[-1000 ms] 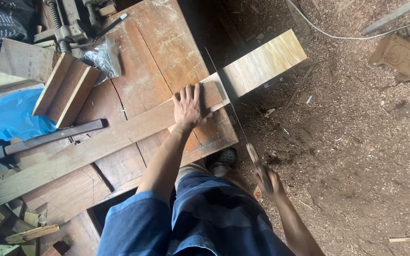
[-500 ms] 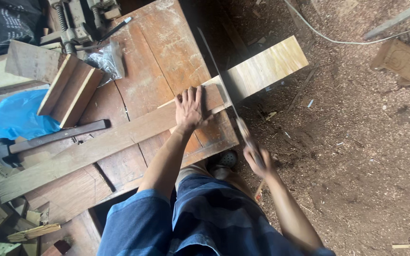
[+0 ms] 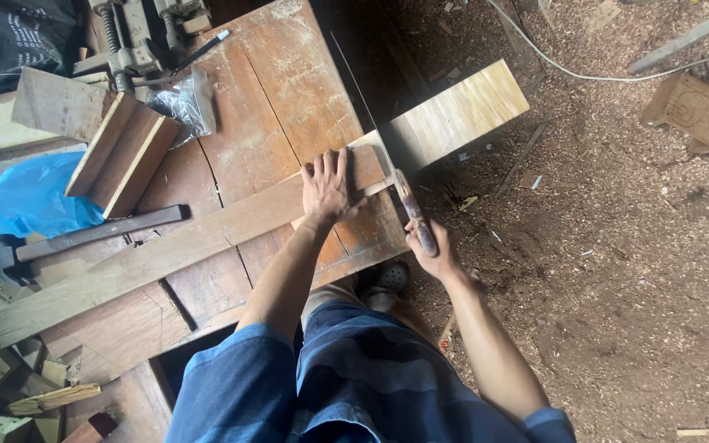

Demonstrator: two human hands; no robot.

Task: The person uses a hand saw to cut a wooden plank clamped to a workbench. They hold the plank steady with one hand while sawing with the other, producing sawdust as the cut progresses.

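Left hand [image 3: 326, 187] spread flat, pressing plank [image 3: 207, 234]; right hand [image 3: 432, 250] gripping saw [image 3: 387, 160] at frame centre; a jumping blade could likely nick the nearby thumb.

Sawdust-strewn floor [image 3: 617, 271], cluttered workbench [image 3: 272, 74]

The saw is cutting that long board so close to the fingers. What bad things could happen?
The left hand presses flat on the board right beside the saw blade, so a slip or jump could cut a finger. The light end hangs past the workbench with nothing under it; it may sag, pinch the blade, or drop near the foot. The right hand grips the handle.
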